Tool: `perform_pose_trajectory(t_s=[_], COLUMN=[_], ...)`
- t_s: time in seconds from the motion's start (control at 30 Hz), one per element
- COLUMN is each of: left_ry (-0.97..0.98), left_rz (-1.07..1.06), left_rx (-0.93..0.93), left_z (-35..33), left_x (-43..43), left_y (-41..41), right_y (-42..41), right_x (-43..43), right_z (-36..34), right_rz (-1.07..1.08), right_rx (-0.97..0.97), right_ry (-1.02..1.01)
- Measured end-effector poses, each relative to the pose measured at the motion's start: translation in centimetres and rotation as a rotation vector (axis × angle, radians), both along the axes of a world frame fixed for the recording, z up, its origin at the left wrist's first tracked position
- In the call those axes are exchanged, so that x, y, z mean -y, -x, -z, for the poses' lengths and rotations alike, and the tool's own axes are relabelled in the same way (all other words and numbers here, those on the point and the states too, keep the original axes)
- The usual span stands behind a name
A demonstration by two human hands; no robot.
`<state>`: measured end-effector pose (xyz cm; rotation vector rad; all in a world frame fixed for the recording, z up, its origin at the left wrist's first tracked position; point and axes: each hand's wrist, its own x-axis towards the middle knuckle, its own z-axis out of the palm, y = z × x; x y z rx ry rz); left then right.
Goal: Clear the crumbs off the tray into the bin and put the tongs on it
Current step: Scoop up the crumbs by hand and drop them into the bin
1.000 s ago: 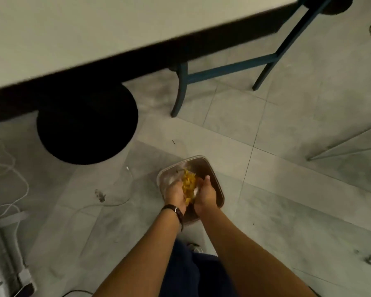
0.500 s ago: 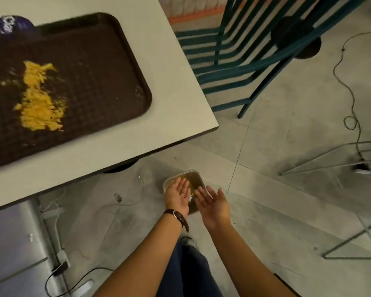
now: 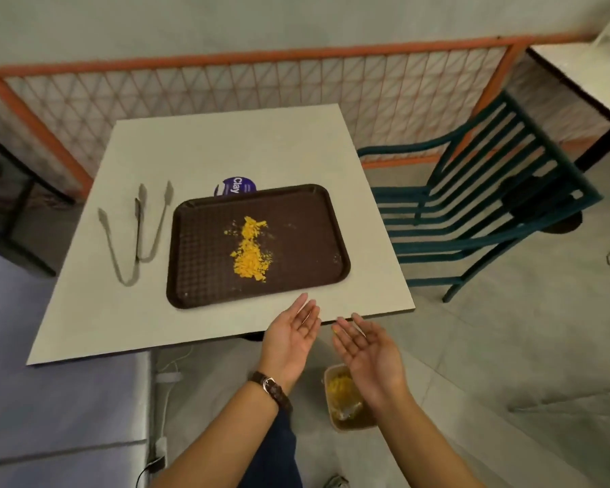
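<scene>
A dark brown tray [image 3: 205, 262] lies on the white table [image 3: 226, 146], with a heap of yellow crumbs [image 3: 250, 250] near its middle. Two metal tongs [image 3: 134, 234] rest on the table left of the tray. On the floor below the table's front edge stands a clear plastic bin [image 3: 344, 403] with yellow crumbs in it. My left hand [image 3: 291, 334], palm up with fingers apart, hovers at the table's front edge. My right hand [image 3: 368, 353] is also palm up and empty, above the bin.
A purple round lid marked "Clay" [image 3: 235, 186] peeks out behind the tray. A teal slatted chair [image 3: 472, 213] stands right of the table. An orange mesh fence [image 3: 261, 82] runs behind. White cables [image 3: 169, 375] lie on the floor under the table.
Both hands let the crumbs fall into the bin, then rose from it to the table's front edge, palms open. The view lifted from the floor to the table top.
</scene>
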<state>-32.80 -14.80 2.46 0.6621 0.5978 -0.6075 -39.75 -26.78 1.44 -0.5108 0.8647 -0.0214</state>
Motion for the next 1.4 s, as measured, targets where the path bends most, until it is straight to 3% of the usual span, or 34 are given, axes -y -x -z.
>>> perform_pose_trajectory(t_s=[0.43, 0.53, 0.77, 1.1, 1.3, 1.4], left_ry=[-0.100, -0.125, -0.197, -0.356, -0.394, -0.398], left_rz=[-0.015, -0.020, -0.026, 0.009, 0.016, 0.015], left_rx=[0.043, 0.025, -0.022, 0.010, 0.004, 0.025], left_z=[1.5, 2.6, 5.5, 9.4, 10.7, 10.8], left_x=[-9.1, -10.6, -13.3, -15.1, -15.5, -15.3], left_y=[-18.6, -21.6, -25.6, -26.9, -26.3, -26.1], right_y=[-19.7, -23.1, -29.4, -38.9, -39.4, -38.7], right_x=[-7.4, -8.5, -8.3, -6.1, -5.1, -5.4], right_z=[1.4, 2.5, 5.5, 11.8, 13.4, 13.3], right_rz=[-0.082, -0.124, -0.441, -0.888, -1.119, -1.274], right_rx=[0.018, -0.004, 0.078, 0.410, 0.512, 0.608], right_ry=[0.073, 0.214, 0.818, 1.159, 1.456, 1.477])
